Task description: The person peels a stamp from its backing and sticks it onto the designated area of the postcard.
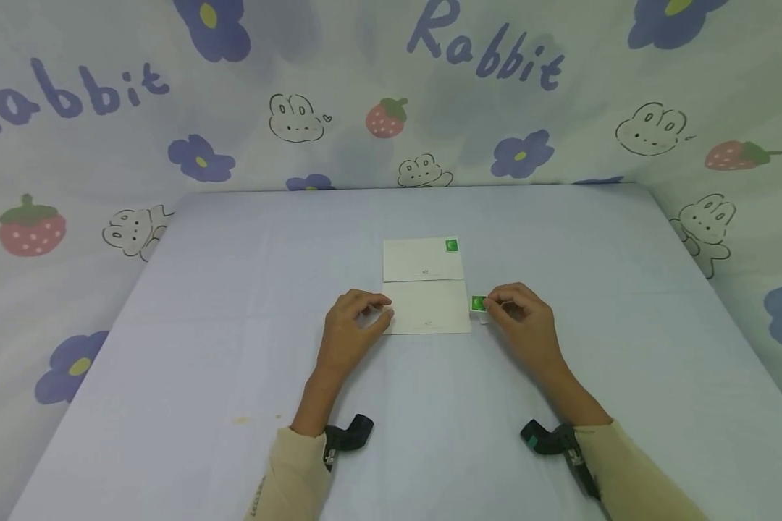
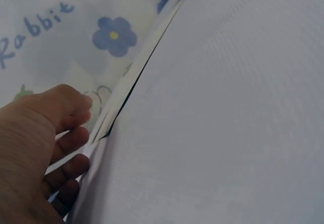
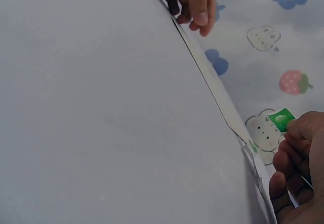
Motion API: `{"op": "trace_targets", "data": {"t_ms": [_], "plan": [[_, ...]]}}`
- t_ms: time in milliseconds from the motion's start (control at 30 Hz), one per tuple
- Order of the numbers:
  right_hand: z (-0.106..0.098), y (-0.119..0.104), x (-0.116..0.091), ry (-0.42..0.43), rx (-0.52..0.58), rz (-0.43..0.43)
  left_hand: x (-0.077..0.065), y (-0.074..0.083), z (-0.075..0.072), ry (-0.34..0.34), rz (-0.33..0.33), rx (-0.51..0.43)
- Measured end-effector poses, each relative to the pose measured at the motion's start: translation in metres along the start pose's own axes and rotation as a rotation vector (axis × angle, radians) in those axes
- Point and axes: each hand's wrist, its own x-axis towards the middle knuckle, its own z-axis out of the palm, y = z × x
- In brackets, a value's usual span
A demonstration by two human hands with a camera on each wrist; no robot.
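Note:
Two cream envelopes lie one behind the other, the far envelope (image 1: 417, 260) with a green postage stamp (image 1: 452, 246) at its upper right corner. My left hand (image 1: 355, 325) is at the left edge of the near envelope (image 1: 430, 307), its thumb and forefinger bent, with a gap between their tips, which overlap that edge. Just beyond the envelope's right edge, my right hand (image 1: 528, 322) pinches another green stamp (image 3: 281, 119) between thumb and forefinger. The right wrist view shows this stamp raised above the table surface, with the other fingers loosely curled below.
A white cloth (image 1: 234, 289) covers the table. Behind it hangs a curtain (image 1: 339, 72) printed with rabbits, flowers and strawberries. A small white piece (image 1: 484, 319) shows under the right fingers. Black wrist devices are worn at both sleeves.

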Motion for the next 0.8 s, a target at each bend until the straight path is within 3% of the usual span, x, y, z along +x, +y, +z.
{"op": "trace_targets", "data": {"t_ms": [233, 567, 800], "plan": [[0.002, 0.003, 0.006, -0.010, -0.026, 0.066, -0.002, 0.002, 0.001, -0.023, -0.017, 0.072], [0.009, 0.037, 0.018, -0.037, 0.026, 0.140, -0.003, 0.001, 0.002, -0.043, 0.026, 0.143], [0.014, 0.038, 0.026, -0.060, -0.003, 0.147, -0.001, 0.000, 0.003, -0.022, 0.048, 0.155]]}}
